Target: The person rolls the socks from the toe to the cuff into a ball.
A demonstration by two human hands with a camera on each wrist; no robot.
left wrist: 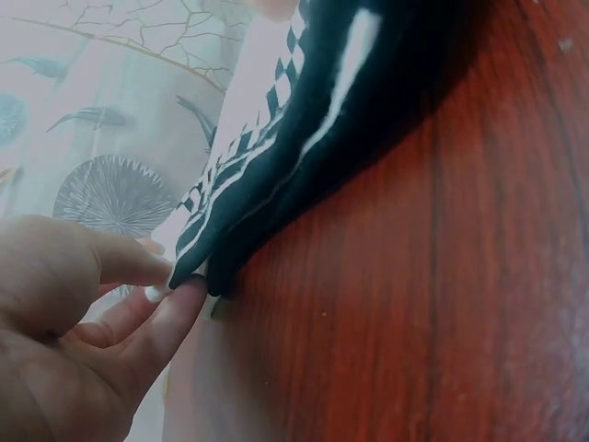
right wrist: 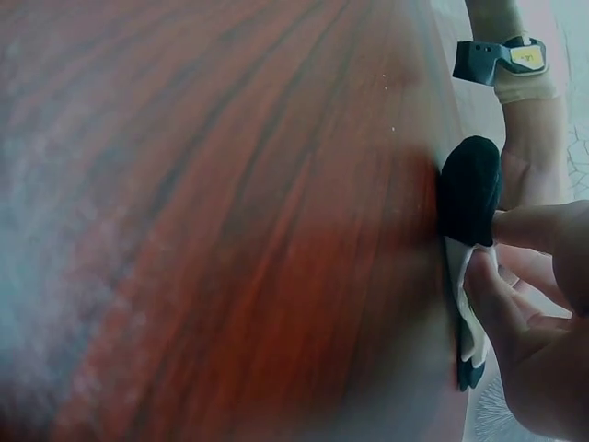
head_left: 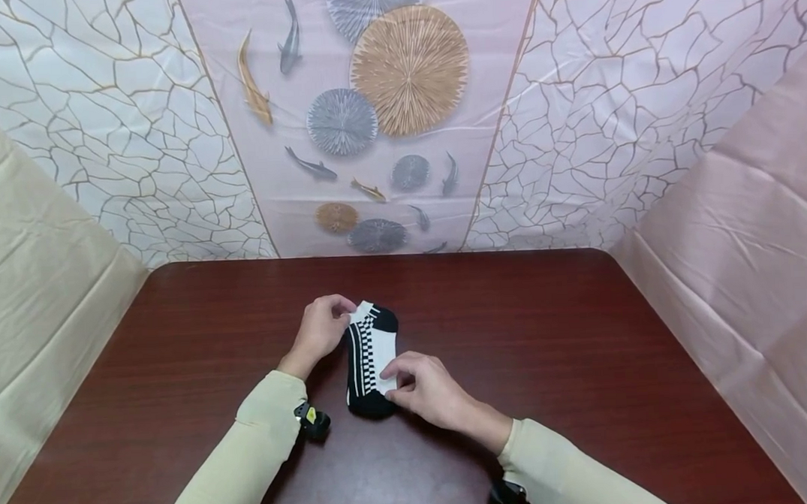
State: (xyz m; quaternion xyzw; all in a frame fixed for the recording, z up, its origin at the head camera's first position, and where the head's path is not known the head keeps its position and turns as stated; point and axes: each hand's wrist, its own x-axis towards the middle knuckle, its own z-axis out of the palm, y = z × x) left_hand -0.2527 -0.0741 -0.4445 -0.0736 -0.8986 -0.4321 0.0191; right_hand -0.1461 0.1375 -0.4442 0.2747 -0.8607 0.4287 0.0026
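A black-and-white ankle sock point(head_left: 381, 351) with a checkered stripe lies flat on the dark red table, its black toe toward me. At the far end my left hand point(head_left: 321, 327) pinches the cuff. The left wrist view shows the thumb and a finger of that hand point(left wrist: 87, 304) on either side of a layer of the sock point(left wrist: 267, 157). My right hand point(head_left: 430, 390) holds the side edge near the toe between thumb and forefinger. In the right wrist view, a white layer stands slightly apart below the black toe point(right wrist: 471, 189). Whether one sock or two lie stacked is unclear.
The reddish-brown wooden table point(head_left: 549, 328) extends around the sock on every side. Behind it hangs a patterned cloth point(head_left: 373, 186), with pale cloth panels point(head_left: 733, 215) at the left and right. Each wrist carries a small black camera point(head_left: 312, 421).
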